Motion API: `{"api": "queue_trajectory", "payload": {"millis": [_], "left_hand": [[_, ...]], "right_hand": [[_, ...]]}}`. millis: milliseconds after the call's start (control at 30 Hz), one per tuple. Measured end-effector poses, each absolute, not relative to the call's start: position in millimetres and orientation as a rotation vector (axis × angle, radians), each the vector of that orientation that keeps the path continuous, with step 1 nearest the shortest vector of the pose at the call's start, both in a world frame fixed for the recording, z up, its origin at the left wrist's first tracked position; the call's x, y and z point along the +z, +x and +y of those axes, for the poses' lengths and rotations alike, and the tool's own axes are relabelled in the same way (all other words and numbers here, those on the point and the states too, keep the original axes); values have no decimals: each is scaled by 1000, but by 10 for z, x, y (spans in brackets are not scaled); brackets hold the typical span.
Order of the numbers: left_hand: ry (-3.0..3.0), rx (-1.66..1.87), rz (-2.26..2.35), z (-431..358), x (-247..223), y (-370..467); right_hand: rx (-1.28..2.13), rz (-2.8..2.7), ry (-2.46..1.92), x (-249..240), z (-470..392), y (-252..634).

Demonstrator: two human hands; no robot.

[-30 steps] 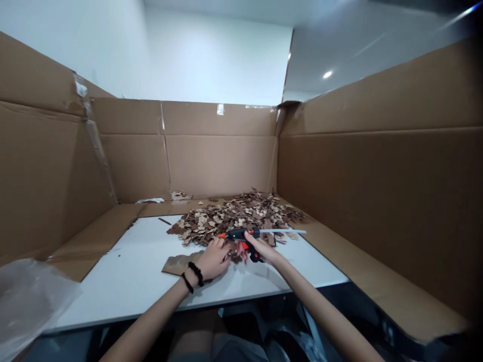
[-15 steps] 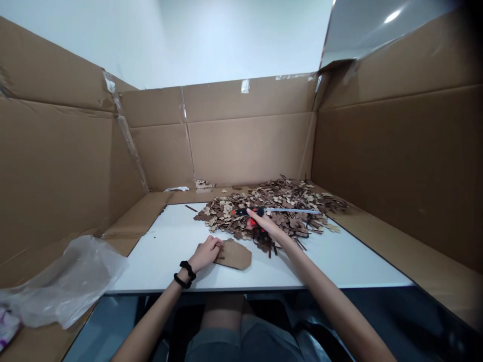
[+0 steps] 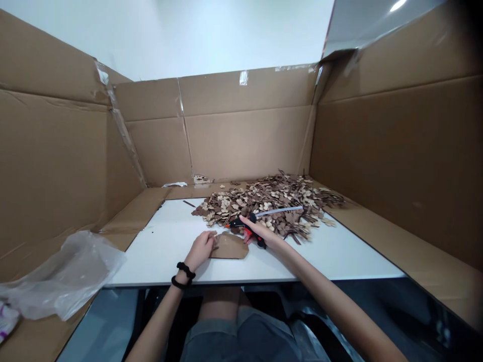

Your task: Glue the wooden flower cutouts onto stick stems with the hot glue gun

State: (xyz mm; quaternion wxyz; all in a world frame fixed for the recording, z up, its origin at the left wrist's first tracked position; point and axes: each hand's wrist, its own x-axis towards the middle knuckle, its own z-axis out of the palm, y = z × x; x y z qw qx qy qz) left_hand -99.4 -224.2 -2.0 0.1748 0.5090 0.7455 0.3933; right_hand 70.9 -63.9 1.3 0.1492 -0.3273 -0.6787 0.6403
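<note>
Cardboard walls [image 3: 241, 138] are enclosing a white counter [image 3: 332, 256] on 3 sides. A heap of brown and tan cutouts [image 3: 260, 198] is lying across its far side. A flat cardboard piece [image 3: 231, 247] is lying in front, the left hand [image 3: 202, 248] curling at its left end; whether that grip is pinching it, I cannot tell. The right hand [image 3: 260, 233] is clasping a black glue gun [image 3: 236, 221] in its grip. A pale glue stick [image 3: 279, 210] is jutting from the gun's rear, and the orange tip [image 3: 227, 225] is pointing left.
</note>
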Motion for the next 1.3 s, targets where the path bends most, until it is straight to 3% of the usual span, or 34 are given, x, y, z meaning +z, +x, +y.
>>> {"api": "queue_trajectory", "payload": {"millis": [133, 233, 433, 1300], "left_hand": [[1354, 1413, 2016, -1943, 247, -1175], [1159, 1546, 1824, -1708, 166, -1220], [951, 1558, 1580, -1670, -167, -1318], [995, 1463, 1526, -1598, -281, -1413]], "right_hand": [[1639, -2182, -876, 24, -622, 732], [1583, -2250, -899, 33, -627, 778], [1551, -2262, -995, -72, -571, 790], [1463, -2282, -981, -162, -522, 792]]}}
